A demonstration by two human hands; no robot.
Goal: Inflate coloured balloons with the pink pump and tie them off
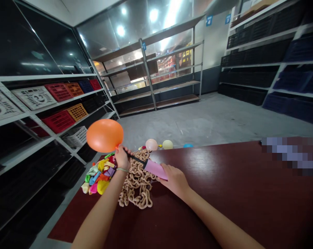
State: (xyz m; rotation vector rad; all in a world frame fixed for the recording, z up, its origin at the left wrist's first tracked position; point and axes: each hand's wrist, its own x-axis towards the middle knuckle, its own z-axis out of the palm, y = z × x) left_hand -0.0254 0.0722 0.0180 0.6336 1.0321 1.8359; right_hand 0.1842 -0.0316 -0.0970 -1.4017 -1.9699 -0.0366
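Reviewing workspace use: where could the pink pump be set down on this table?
The maroon table is bare right of the right hand, up to the blurred patch. Left is crowded: loose balloons and a tan looped strip pile by the left hand.

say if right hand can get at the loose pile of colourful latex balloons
Probably not: the right hand holds the pink plastic pump, with tangled tan balloon strands and the left hand between.

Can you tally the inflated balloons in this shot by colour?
Orange balloon: 1, held in the left hand
Pale pink balloon: 1
Pale yellow balloon: 1
Blue balloon: 1, partly hidden behind the table edge
Total: 4
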